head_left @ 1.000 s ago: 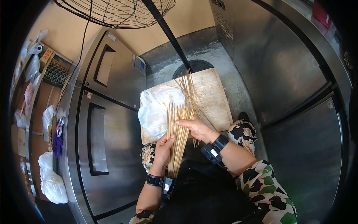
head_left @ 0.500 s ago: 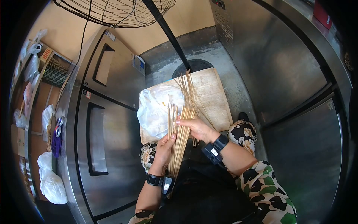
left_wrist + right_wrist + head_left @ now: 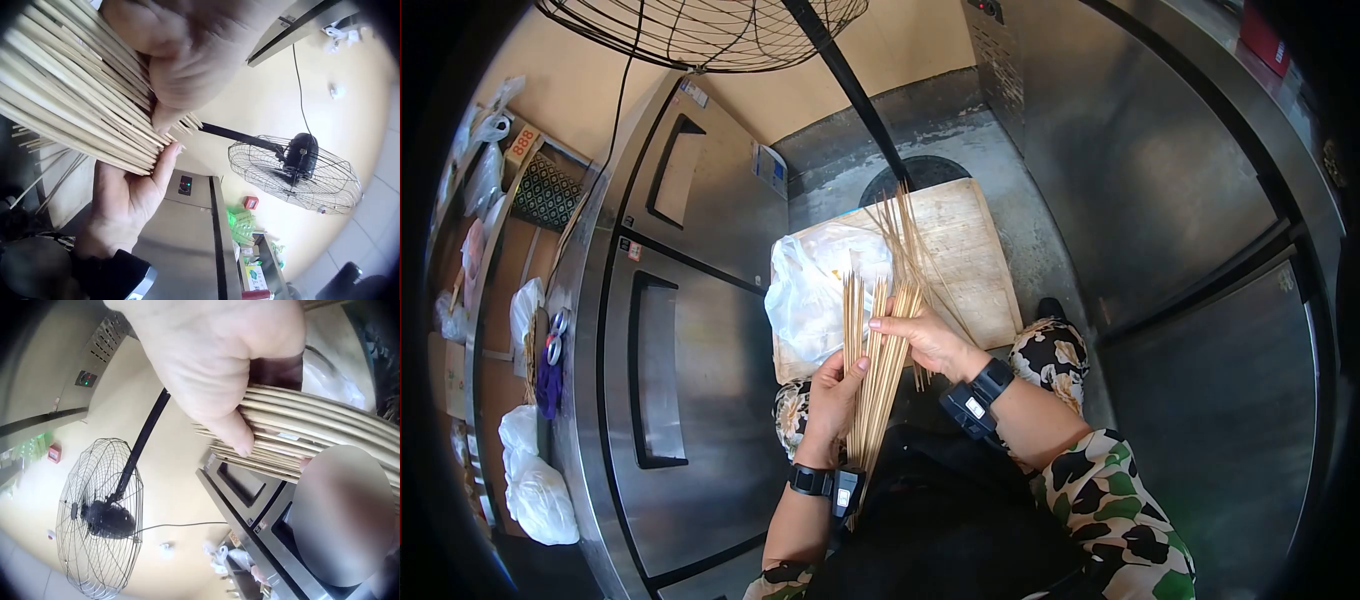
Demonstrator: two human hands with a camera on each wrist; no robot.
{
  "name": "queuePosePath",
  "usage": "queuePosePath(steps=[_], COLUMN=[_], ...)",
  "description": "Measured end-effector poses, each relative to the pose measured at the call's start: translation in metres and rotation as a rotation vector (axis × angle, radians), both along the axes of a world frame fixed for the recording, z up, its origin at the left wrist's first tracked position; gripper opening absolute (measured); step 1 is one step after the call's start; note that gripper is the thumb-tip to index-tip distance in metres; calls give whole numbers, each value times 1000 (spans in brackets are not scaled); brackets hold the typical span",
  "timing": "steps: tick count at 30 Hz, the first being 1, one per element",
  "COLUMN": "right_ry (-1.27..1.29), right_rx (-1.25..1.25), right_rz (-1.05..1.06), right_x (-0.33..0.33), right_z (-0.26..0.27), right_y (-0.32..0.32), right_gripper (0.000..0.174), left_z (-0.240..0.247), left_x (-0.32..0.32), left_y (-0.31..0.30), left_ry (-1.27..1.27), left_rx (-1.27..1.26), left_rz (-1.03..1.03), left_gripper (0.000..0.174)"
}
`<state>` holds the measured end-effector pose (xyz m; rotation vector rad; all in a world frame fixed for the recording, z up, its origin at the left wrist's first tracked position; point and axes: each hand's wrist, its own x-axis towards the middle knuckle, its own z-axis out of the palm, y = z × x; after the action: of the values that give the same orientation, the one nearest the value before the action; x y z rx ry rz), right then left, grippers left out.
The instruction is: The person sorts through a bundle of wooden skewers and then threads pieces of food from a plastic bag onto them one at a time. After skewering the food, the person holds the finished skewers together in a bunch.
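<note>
Between both hands is a bundle of thin wooden skewers (image 3: 882,385), points up, its lower ends near the lap. On its left side the left hand (image 3: 832,400) grips a group of skewers, thumb across the front. The right hand (image 3: 935,342) holds the rest of the bundle from the right, its thumb lying over the sticks. Near the points, the bundle fans into separate groups with narrow gaps. In the left wrist view the left hand (image 3: 200,56) covers part of the skewers (image 3: 75,87), and the right hand (image 3: 128,200) shows below them.
Ahead of the knees stands a wooden board (image 3: 970,245) with loose skewers (image 3: 908,235) and a crumpled white plastic bag (image 3: 820,300) on it. A pole fan (image 3: 845,70) rises behind. Steel cabinets (image 3: 730,350) flank both sides, with cluttered shelves at far left.
The skewers, close together a second ago, have parted near the points. A group at the left hand now stands farther left, while the right hand has stayed almost still.
</note>
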<state>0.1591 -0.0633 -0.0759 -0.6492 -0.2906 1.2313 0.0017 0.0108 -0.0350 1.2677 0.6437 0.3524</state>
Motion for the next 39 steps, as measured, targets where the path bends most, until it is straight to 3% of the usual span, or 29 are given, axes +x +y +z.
queuePosePath(steps=[25,31,37,39], right_ry=[5,23,54,64], right_rx=[29,28,12,-5], right_rz=[-28,-25,-46,-45], right_x=[0,0,0,0], right_z=[3,3,3,5], right_y=[-5,-6,-7,-9], right_gripper=[28,26,25,25], left_z=[-9,-12,-8,-7], left_x=[-1,-1,3,0], left_y=[-6,-7,-9,-4], left_ry=[107,81,-11,-24], left_rx=[-43,28,146,51], left_rz=[-104,-73,-6,19], left_gripper=[33,28,10,8])
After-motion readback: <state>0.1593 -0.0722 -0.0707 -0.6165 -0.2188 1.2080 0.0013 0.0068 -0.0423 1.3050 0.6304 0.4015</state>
